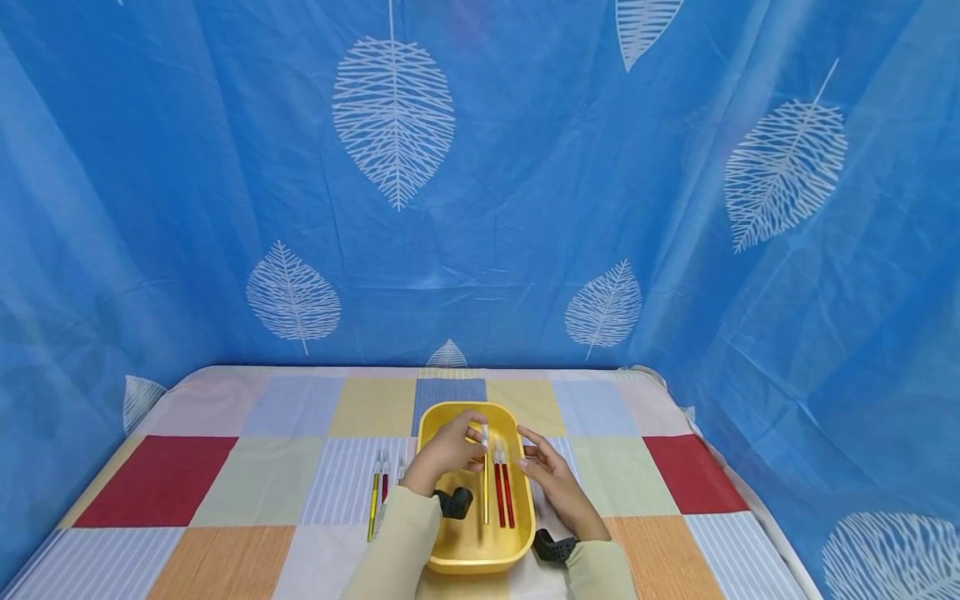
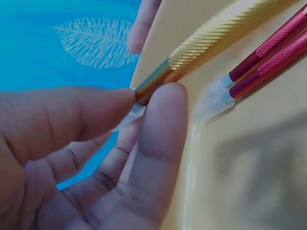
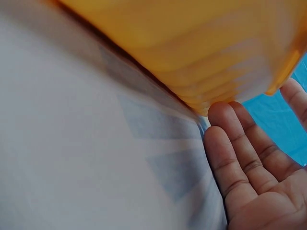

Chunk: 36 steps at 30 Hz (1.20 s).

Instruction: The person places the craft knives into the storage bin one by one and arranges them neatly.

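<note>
My left hand (image 1: 448,447) is over the yellow tray (image 1: 480,565), its thumb and a finger pinching a gold craft knife (image 2: 211,38) near its capped end. In the head view this knife slants over the tray floor with its clear cap toward the far side. Two red craft knives (image 1: 503,496) with clear caps lie side by side in the tray, to the right of the gold one. My right hand (image 1: 561,492) is at the tray's right side, fingers extended, fingertips right at the outer wall in the right wrist view.
Left of the tray, a yellow-gold craft knife (image 1: 373,500) and a red one (image 1: 385,479) lie on the patchwork tablecloth (image 1: 255,483). Another clear cap (image 1: 401,469) shows beside them, partly hidden by my left arm. A blue leaf-print curtain (image 1: 495,200) surrounds the table.
</note>
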{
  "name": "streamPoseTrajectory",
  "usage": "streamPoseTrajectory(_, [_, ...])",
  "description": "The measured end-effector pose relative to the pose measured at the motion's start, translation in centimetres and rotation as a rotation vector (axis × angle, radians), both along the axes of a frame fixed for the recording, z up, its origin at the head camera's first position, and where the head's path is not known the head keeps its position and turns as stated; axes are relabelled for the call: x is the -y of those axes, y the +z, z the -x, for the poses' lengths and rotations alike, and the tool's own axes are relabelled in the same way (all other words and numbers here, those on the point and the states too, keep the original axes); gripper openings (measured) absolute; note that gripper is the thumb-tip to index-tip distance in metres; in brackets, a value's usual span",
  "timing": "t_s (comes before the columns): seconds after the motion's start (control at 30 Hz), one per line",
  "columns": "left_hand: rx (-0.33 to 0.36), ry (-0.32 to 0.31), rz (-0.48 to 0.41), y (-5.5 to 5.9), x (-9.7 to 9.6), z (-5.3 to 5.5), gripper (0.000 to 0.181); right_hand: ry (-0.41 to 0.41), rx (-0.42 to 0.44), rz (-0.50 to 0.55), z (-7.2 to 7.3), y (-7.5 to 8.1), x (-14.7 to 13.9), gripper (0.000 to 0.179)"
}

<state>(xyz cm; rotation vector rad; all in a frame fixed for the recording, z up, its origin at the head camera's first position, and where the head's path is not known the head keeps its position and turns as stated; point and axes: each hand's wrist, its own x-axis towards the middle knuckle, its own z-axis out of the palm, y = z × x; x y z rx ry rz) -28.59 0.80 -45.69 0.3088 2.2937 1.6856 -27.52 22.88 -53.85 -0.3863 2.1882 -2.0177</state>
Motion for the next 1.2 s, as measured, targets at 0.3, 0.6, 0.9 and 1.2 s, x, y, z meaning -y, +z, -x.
streamPoseTrajectory(0.3, [0.064,0.047,0.056,-0.3,-1.2,0.9,0.044,-0.008,-0.002,-0.002,0.0,-0.1,-0.1,0.056])
streamPoseTrajectory(0.6, [0.123,0.047,0.072,-1.0,-1.7,1.1,0.041,-0.029,0.002,-0.013,0.0,-0.1,0.2,0.056])
streamPoseTrajectory(0.9, [0.167,0.087,0.054,-1.5,-1.8,0.8,0.042,-0.019,-0.019,-0.001,0.1,0.0,0.2,0.057])
streamPoseTrajectory(1.2, [0.092,0.111,0.132,-2.9,-2.1,1.6,0.04,-0.012,-0.026,0.002,0.0,0.1,0.2,0.057])
